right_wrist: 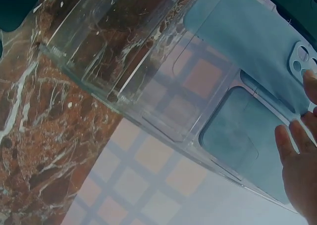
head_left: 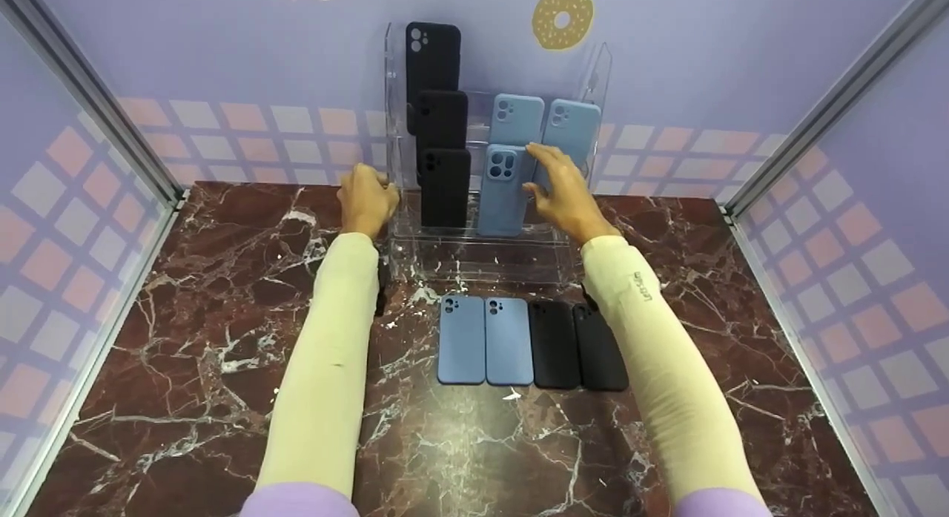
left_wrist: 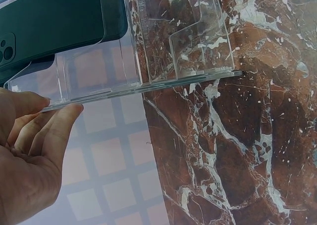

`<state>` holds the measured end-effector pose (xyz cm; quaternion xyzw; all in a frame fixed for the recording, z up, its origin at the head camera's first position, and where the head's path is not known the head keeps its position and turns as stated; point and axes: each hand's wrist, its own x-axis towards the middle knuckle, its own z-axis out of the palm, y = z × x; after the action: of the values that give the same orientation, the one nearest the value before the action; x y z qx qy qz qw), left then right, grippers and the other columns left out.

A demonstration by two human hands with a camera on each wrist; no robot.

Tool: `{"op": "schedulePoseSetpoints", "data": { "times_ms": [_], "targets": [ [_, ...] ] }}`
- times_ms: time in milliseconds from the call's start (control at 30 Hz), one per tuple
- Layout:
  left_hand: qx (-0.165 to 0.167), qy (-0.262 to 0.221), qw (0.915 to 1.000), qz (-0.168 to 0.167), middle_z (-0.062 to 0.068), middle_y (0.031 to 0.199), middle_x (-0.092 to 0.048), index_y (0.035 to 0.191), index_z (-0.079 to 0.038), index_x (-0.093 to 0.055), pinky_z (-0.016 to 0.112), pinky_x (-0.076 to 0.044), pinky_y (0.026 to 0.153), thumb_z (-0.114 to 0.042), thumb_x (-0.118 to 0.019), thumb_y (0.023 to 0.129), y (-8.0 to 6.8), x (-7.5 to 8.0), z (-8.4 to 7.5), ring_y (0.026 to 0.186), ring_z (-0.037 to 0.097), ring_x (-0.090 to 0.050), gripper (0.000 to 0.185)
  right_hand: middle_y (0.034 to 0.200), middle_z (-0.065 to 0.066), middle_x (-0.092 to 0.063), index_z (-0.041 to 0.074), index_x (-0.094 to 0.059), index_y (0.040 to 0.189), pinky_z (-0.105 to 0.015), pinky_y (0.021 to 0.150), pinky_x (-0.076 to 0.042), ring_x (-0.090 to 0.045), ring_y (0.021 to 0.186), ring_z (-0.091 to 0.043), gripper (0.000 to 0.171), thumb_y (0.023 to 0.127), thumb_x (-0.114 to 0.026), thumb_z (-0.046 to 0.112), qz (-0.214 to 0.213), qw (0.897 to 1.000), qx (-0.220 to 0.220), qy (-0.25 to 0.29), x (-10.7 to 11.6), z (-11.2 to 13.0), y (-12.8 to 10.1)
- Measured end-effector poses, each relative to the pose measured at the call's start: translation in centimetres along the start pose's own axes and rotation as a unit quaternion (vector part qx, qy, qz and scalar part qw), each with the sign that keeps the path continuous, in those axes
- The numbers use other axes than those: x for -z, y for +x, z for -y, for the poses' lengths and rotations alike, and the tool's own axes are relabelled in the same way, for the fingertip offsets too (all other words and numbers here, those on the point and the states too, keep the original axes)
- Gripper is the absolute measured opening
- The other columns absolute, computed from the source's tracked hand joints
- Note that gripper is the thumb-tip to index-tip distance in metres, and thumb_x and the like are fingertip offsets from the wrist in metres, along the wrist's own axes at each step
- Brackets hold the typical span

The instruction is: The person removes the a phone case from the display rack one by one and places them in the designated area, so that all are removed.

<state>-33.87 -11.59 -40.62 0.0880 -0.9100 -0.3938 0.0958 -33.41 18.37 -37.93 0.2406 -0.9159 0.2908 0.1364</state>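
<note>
A clear acrylic stand [head_left: 489, 259] holds phone cases in stepped rows. My left hand [head_left: 367, 198] pinches its left side panel [left_wrist: 143, 88] between thumb and fingertips, as the left wrist view shows. My right hand [head_left: 567, 194] is at the right edge of a blue phone case [head_left: 502, 205] with a large camera cutout, in the front row. Its fingers are spread and fairly straight, one fingertip at the cutout in the right wrist view. Behind stand two lighter blue cases [head_left: 517, 116]. Several black cases [head_left: 445, 194] rise on the stand's left side.
On the marble-patterned table [head_left: 245, 339], two blue cases [head_left: 461, 343] and two black cases [head_left: 556, 346] lie side by side before the stand. A patterned back wall [head_left: 259, 131] stands close behind, and side panels [head_left: 852, 205] flank the table.
</note>
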Motion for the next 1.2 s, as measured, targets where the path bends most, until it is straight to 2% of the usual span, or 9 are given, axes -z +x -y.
{"op": "schedulePoseSetpoints", "data": {
  "times_ms": [167,333,433,567,833,1000,1200],
  "targets": [
    [0.004,0.003,1.0000,-0.001,0.018,0.125,-0.069,0.115,0.001,-0.074,0.053,-0.043,0.106,-0.011,-0.063,0.092,0.0,0.0,0.0,0.119,0.044,-0.060,0.028,0.131,-0.023,-0.055,-0.011,-0.059,0.133,-0.033,0.111,-0.041,-0.055,0.123,-0.033,0.040,0.093,-0.066,-0.006,-0.058,0.997,0.025,0.033,-0.5,-0.1,0.2],
    [0.012,-0.001,0.9999,0.001,0.018,0.125,-0.069,0.116,0.000,-0.074,0.053,-0.042,0.106,-0.012,-0.064,0.092,-0.1,0.0,0.0,0.118,0.045,-0.059,0.028,0.110,-0.022,-0.061,-0.009,-0.071,0.110,-0.032,0.088,-0.057,-0.065,0.101,-0.030,0.019,0.091,-0.068,-0.008,-0.137,0.985,0.003,0.102,-1.1,-0.3,0.0],
    [0.014,-0.001,0.9999,0.000,0.018,0.124,-0.070,0.115,0.000,-0.074,0.052,-0.043,0.105,-0.012,-0.064,0.092,-0.2,-0.1,0.0,0.117,0.045,-0.060,0.028,0.100,-0.019,-0.066,-0.007,-0.073,0.101,-0.032,0.083,-0.056,-0.067,0.093,-0.028,0.012,0.089,-0.070,-0.009,-0.171,0.977,-0.020,0.125,-1.3,-0.5,0.0],
    [0.007,-0.007,0.9999,-0.004,0.018,0.123,-0.070,0.115,0.000,-0.074,0.052,-0.046,0.104,-0.012,-0.065,0.092,-0.2,0.1,0.1,0.116,0.045,-0.062,0.028,0.095,-0.018,-0.071,-0.007,-0.072,0.096,-0.032,0.085,-0.054,-0.069,0.089,-0.028,0.011,0.086,-0.072,-0.010,-0.190,0.970,-0.034,0.144,-1.4,-0.6,-0.1],
    [0.012,-0.006,0.9999,-0.005,0.019,0.122,-0.070,0.116,0.001,-0.073,0.053,-0.047,0.102,-0.012,-0.064,0.092,-0.5,0.3,0.3,0.114,0.046,-0.062,0.028,0.092,-0.019,-0.073,-0.009,-0.072,0.093,-0.032,0.084,-0.055,-0.071,0.087,-0.030,0.009,0.085,-0.071,-0.012,-0.210,0.968,0.003,0.139,-1.1,-0.8,-0.6],
    [0.008,-0.007,0.9999,-0.005,0.019,0.122,-0.070,0.115,0.002,-0.073,0.053,-0.047,0.103,-0.012,-0.065,0.092,-0.3,0.2,0.1,0.115,0.046,-0.062,0.028,0.091,-0.020,-0.073,-0.010,-0.071,0.092,-0.026,0.084,-0.055,-0.070,0.085,-0.030,0.008,0.084,-0.072,-0.012,-0.234,0.961,0.020,0.147,0.2,-0.3,-0.8],
    [0.004,-0.001,1.0000,-0.003,0.019,0.124,-0.069,0.115,0.001,-0.074,0.053,-0.044,0.104,-0.011,-0.064,0.092,0.0,0.0,0.0,0.117,0.045,-0.061,0.028,0.089,-0.018,-0.073,-0.010,-0.072,0.091,-0.026,0.082,-0.056,-0.068,0.081,-0.017,0.010,0.082,-0.073,-0.014,-0.266,0.947,0.019,0.181,2.6,0.8,-1.2]
  ]
}}
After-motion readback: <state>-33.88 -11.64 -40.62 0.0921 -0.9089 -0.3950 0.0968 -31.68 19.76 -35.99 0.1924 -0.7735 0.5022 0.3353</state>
